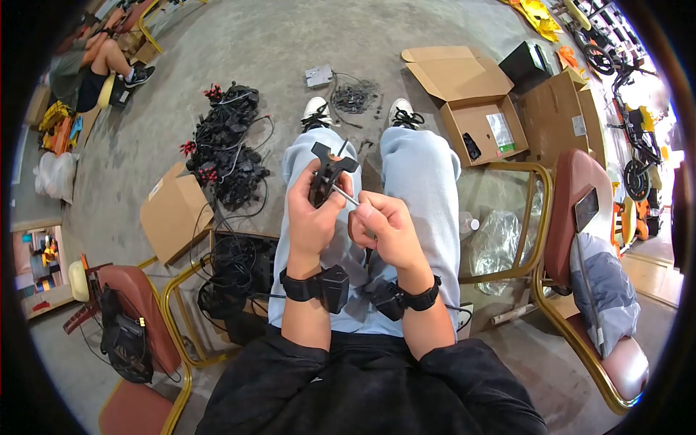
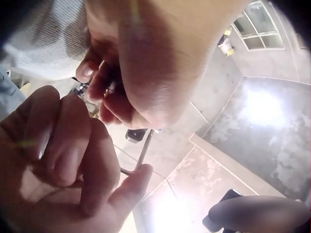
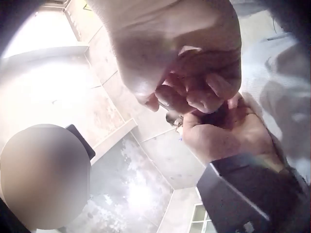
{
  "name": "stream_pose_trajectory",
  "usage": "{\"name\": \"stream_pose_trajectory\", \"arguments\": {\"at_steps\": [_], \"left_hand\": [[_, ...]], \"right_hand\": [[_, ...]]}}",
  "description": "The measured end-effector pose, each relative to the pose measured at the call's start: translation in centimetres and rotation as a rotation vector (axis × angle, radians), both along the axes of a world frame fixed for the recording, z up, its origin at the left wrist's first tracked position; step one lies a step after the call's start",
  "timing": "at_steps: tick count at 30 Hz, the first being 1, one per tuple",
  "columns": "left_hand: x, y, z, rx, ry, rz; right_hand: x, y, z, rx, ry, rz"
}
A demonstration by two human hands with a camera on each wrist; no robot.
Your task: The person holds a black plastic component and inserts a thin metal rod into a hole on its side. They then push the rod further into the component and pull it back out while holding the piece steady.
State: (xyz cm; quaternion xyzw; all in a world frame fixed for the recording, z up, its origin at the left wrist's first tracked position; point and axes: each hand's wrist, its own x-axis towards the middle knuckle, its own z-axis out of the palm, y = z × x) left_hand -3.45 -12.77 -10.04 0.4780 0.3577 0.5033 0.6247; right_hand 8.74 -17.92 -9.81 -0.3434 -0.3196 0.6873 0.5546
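Over the person's lap, the left hand (image 1: 312,223) grips a black part (image 1: 324,171) with forked, bracket-like ends. Thumb and fingers wrap its near end, and part of it is hidden by them. To its right, the right hand (image 1: 388,230) pinches a thin metal hex key (image 1: 346,195), whose far end meets the side of the black part. In the left wrist view the L-shaped bend of the hex key (image 2: 145,149) shows above the right thumb. The right wrist view shows the right hand's curled fingers (image 3: 204,99) close against the left hand (image 3: 228,138).
A heap of black cabled parts (image 1: 235,148) lies on the floor at left. Between the shoes and beyond are a grey box (image 1: 318,76) and small dark pieces (image 1: 355,96). An open cardboard box (image 1: 482,127) stands at right. Chairs (image 1: 580,210) flank the person.
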Motion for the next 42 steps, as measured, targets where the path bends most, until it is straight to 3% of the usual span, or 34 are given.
{"name": "stream_pose_trajectory", "arguments": {"at_steps": [14,16,20,22,23,25,29,31,34,42], "left_hand": [[0.4,-0.2,0.4,-0.036,0.030,0.041],[0.6,-0.1,0.2,0.054,0.077,0.052],[0.6,-0.2,0.7,-0.014,0.074,0.037],[0.4,-0.2,0.8,-0.017,0.095,0.006],[0.3,-0.2,0.7,-0.018,0.095,0.005],[0.2,-0.1,0.6,-0.034,0.063,-0.060],[0.0,0.0,1.0,-0.048,0.043,-0.086],[0.0,0.0,1.1,-0.051,0.054,-0.090],[0.2,-0.1,0.6,-0.029,0.062,-0.078],[0.1,0.0,0.4,0.001,0.067,-0.069]], "right_hand": [[0.5,0.3,0.7,-0.163,0.119,0.114],[0.2,0.3,0.4,-0.131,-0.019,0.008],[-0.3,0.3,-0.1,-0.018,-0.120,-0.191],[0.0,0.2,-0.1,0.129,-0.386,-0.272],[0.1,0.1,0.0,0.129,-0.387,-0.273],[0.3,0.2,0.4,0.386,-0.637,-0.354],[0.5,-0.1,0.0,0.315,-0.416,-0.293],[0.4,0.0,0.0,0.178,-0.106,-0.237],[0.3,0.0,0.0,0.102,0.003,-0.202],[0.3,0.3,0.5,-0.023,-0.005,-0.110]]}}
